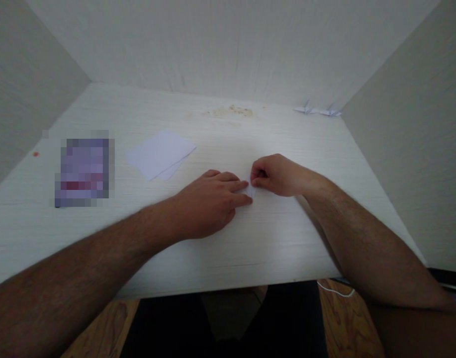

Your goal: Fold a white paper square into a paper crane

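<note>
Bare forearms (pixel 93 253) foremost; left hand (pixel 209 204), fingers apart, touching paper (pixel 253 191); right hand (pixel 278 174), grip pinched on it.

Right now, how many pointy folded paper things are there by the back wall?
2: the left paper shape near the back wall, and the right paper shape beside it, nearer the right wall. Any tucked behind them would be hidden.

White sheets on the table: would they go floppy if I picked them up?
The white sheets look thin at their edges, so they'd probably feel light and bend easily. They lie flat, so rolling seems unlikely. They overlap, so a push might slide one over another.
</note>
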`<state>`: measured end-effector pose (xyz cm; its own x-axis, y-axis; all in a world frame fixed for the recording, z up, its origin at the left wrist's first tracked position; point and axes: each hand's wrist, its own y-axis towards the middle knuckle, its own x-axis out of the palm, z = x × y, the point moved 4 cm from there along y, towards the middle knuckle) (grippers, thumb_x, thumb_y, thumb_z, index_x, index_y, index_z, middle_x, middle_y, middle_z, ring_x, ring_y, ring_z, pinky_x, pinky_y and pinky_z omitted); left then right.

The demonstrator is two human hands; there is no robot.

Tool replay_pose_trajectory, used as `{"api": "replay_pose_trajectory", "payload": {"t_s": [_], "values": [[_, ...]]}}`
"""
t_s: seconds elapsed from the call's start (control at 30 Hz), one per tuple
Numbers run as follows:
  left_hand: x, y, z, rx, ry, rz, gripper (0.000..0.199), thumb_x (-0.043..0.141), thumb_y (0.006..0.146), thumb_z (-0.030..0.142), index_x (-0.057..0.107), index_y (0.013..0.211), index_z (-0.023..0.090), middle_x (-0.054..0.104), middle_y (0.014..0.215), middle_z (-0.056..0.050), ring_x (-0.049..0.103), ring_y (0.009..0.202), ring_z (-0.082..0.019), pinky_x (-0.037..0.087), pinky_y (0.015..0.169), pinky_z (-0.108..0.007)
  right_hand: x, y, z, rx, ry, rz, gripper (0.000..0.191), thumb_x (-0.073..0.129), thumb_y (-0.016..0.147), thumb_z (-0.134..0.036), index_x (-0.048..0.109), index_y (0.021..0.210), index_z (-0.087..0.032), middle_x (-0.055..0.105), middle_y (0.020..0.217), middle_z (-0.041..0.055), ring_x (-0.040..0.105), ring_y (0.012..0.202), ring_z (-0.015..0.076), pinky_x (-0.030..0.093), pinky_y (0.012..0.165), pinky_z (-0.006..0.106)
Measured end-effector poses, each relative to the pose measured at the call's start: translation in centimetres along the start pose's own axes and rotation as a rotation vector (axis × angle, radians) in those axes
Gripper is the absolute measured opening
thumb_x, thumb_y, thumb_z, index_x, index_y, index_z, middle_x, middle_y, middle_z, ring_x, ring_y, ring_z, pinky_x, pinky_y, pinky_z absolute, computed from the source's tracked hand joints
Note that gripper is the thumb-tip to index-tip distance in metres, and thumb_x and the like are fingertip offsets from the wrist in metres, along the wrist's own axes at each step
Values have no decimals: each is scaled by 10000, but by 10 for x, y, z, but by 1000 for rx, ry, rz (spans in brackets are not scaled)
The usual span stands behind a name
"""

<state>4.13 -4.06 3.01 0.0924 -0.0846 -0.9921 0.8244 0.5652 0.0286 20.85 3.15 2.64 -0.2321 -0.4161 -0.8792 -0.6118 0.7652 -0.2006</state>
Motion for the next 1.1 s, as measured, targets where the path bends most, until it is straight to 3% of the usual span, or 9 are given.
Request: {"api": "replay_pose_trajectory", "payload": {"t_s": [0.67, 0.87, 1.1], "values": [[-2, 1, 1, 0, -15, 0, 411, 486, 932, 181, 664, 1284, 293, 615, 1424, -44, 551, 1302, -287, 435, 1031, -474, -1, 5, -2, 38, -22, 38, 106, 609, 809, -237, 703, 800, -190, 698, 727, 18, 571, 642, 131, 386, 632, 275], [-2, 0, 1, -21, -47, -4, 397, 495, 924, 188, 661, 1268, 296, 594, 1456, -39, 548, 1308, -268, 420, 1052, -463, -2, 10, 7, 89, 41, 98, 117, 714, 748, -276, 631, 771, -196, 661, 724, -6, 544, 647, 121, 383, 629, 267], [-4, 4, 2, -93, -91, 7, 518, 495, 898, 178, 539, 1411, 236, 641, 1367, -68, 557, 1257, -248, 407, 1069, -432, -3, 9, 5, 95, 43, 99, 117, 702, 743, -269, 610, 746, -198, 637, 701, -7, 536, 672, 130, 357, 628, 278]]}}
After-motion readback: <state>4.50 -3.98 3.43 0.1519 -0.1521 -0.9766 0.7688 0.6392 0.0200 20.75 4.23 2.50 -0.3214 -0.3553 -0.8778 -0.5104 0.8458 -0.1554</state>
